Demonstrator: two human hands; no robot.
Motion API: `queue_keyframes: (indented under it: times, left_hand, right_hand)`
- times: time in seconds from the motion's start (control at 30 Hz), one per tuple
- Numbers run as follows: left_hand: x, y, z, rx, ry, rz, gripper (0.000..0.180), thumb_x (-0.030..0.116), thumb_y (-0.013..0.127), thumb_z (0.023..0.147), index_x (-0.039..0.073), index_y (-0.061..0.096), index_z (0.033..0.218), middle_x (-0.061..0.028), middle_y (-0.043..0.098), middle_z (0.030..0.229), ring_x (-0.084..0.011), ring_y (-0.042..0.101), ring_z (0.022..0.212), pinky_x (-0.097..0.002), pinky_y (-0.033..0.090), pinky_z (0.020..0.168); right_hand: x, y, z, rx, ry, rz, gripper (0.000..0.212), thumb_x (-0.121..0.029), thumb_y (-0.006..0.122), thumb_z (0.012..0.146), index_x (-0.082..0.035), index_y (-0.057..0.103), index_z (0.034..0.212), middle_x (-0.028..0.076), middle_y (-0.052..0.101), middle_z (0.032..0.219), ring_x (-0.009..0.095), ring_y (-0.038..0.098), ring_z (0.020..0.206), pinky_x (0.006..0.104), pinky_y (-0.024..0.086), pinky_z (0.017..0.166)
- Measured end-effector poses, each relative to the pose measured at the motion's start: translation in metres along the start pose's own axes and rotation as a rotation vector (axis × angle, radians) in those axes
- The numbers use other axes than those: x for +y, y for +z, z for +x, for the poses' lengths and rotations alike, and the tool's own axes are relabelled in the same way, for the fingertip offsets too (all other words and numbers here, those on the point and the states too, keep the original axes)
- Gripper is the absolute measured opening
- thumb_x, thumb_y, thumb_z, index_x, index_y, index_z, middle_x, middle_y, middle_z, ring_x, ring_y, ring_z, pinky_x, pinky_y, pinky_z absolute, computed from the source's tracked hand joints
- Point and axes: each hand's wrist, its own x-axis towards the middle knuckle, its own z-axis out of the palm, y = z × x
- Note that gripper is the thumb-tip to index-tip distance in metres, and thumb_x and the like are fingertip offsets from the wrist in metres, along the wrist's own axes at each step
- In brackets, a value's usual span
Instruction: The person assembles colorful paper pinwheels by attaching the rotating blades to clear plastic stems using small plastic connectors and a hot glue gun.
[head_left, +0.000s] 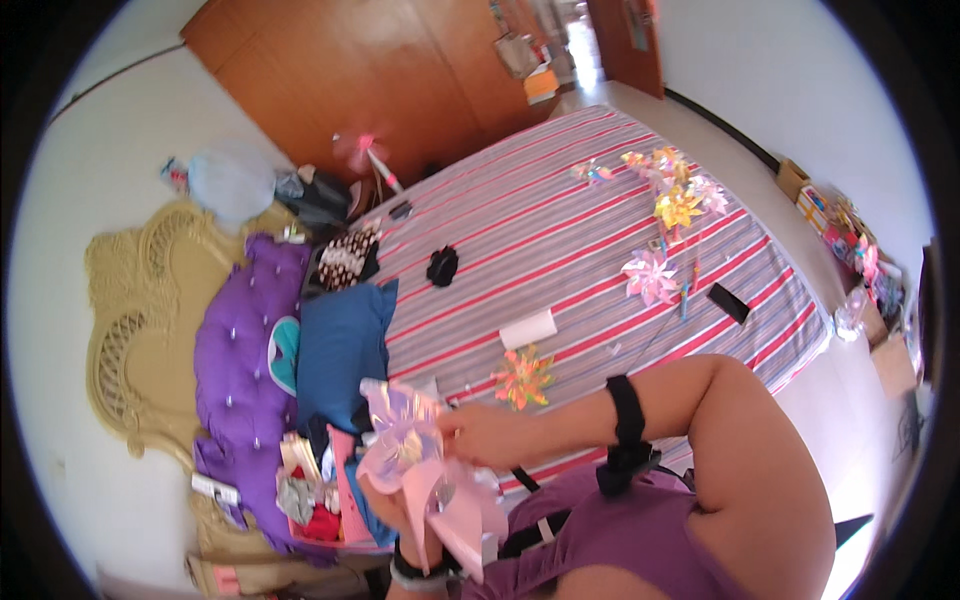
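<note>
Apparently half-curled, the right hand [492, 436] against the iridescent pinwheel [402, 432].

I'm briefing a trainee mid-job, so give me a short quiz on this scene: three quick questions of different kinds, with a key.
1. True or false: the black phone lies on the blue pillow.
2. Which of these lies nearest the orange pinwheel on the bed?
A) the purple cushion
B) the white oblong object
C) the black phone
3. On which side of the shiny pinwheel, as pictured, is the person's right hand?

Key:
1. False; the black phone lies on the striped bed.
2. B.
3. The right side.
</note>
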Motion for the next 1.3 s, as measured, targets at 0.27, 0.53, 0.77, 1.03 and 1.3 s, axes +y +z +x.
queue_keyframes:
  times: [0.27,0.53,0.77,1.03,1.3]
  left_hand:
    - [-0.018,-0.004,0.077,0.273,0.279,0.083,0.023,0.011,0.048,0.092,-0.002,0.05,0.11,-0.0077,0.054,0.099,-0.0115,0.056,0.08,-0.022,0.046,0.066]
    - [-0.031,-0.072,0.072,0.311,-0.301,-0.778,0.037,0.025,0.045,0.094,0.009,0.044,0.127,-0.0085,0.05,0.124,-0.0226,0.052,0.112,-0.0345,0.046,0.09]
    - [-0.13,-0.078,0.049,-0.069,-0.35,-0.639,0.043,0.024,0.048,0.093,0.006,0.038,0.131,-0.011,0.044,0.131,-0.0232,0.045,0.118,-0.0377,0.039,0.096]
    - [0.054,0.068,0.07,-1.092,-0.451,-0.673,0.036,0.02,0.053,0.089,-0.004,0.048,0.115,-0.017,0.055,0.107,-0.025,0.055,0.092,-0.0323,0.044,0.077]
    - [0.102,0.167,0.046,-1.598,-0.665,-0.782,0.026,0.019,0.057,0.087,-0.005,0.057,0.096,-0.0145,0.062,0.09,-0.0204,0.061,0.077,-0.028,0.049,0.07]
  right_hand:
    - [0.009,-0.028,0.017,0.553,-0.654,-0.027,0.04,-0.027,0.056,0.088,-0.005,0.048,0.12,0.009,0.054,0.08,0.013,0.051,0.065,0.0277,0.044,0.057]
    - [0.165,-0.032,-0.014,0.199,-0.427,-1.0,0.046,-0.033,0.064,0.081,-0.007,0.052,0.117,0.012,0.061,0.088,0.036,0.059,0.079,0.0417,0.046,0.072]
    - [0.183,-0.035,-0.075,0.067,0.226,-0.332,0.025,-0.022,0.067,0.08,-0.005,0.059,0.096,0.003,0.054,0.066,0.014,0.052,0.06,0.0278,0.043,0.056]
    - [0.274,-0.1,-0.112,1.024,0.308,0.082,0.015,-0.007,0.058,0.078,0.0,0.06,0.091,-0.001,0.05,0.067,0.009,0.046,0.056,0.0266,0.038,0.05]
    - [0.374,-0.206,-0.156,1.406,0.49,0.488,0.003,-0.003,0.051,0.078,-0.006,0.05,0.078,0.002,0.045,0.057,0.012,0.042,0.038,0.0264,0.032,0.031]
